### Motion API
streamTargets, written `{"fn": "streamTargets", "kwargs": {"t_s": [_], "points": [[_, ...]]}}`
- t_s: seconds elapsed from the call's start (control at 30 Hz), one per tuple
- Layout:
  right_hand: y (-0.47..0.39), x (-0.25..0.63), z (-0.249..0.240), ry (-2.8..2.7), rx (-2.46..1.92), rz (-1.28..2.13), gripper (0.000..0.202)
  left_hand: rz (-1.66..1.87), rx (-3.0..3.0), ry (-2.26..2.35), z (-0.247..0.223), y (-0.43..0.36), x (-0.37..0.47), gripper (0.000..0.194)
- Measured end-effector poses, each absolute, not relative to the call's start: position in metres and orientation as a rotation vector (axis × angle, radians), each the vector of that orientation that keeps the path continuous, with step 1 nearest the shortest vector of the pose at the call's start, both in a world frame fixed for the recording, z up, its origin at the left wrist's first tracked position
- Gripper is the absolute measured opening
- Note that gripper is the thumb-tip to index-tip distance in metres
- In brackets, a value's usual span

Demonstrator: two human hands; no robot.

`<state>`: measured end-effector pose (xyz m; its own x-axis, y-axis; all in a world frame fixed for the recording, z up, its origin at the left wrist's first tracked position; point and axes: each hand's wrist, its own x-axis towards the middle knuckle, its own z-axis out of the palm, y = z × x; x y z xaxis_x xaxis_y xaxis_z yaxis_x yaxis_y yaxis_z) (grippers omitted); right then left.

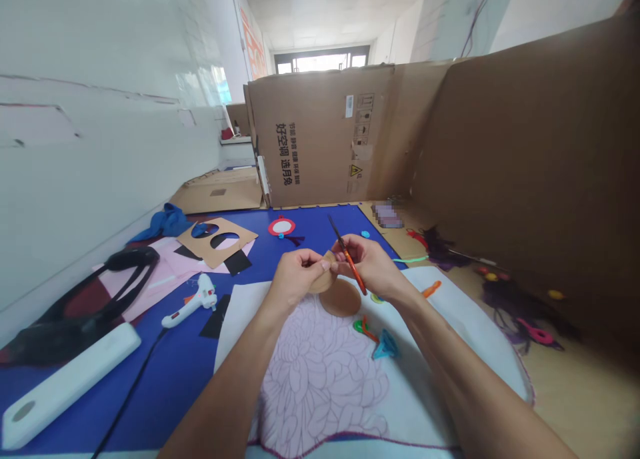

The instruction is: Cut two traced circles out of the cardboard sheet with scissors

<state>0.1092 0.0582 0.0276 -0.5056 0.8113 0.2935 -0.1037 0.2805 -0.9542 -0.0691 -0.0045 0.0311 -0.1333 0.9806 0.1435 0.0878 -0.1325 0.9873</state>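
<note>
Near the middle of the view, my left hand (299, 273) has its fingers closed on a small tan cardboard piece (324, 281). Fingertips of my right hand (364, 262) meet the same piece at its right side. An orange-handled tool with a dark, thin shaft (356, 269) is also held in my right hand, pointing up and to the left. Just below the hands, a round brown cardboard disc (341, 297) lies on the white cloth with a flower line pattern (320, 372). What the fingers cover of the held piece is hidden.
Left on the blue table lie a glue gun (193, 302), a long white object (73, 385), black straps and a cardboard sheet with round holes (213, 251). A red-rimmed disc (281, 227) lies beyond my hands. Blue clay-like pieces (386, 345) sit nearby. Large cardboard walls (325, 139) stand behind and right.
</note>
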Motion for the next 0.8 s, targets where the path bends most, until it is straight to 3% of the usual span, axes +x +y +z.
{"fn": "streamTargets", "kwargs": {"t_s": [0.8], "points": [[0.0505,0.1041,0.0297,-1.744,-0.740,1.423,0.036,1.423,1.419,1.396,0.0273,-0.0043,-0.0658,0.011]]}}
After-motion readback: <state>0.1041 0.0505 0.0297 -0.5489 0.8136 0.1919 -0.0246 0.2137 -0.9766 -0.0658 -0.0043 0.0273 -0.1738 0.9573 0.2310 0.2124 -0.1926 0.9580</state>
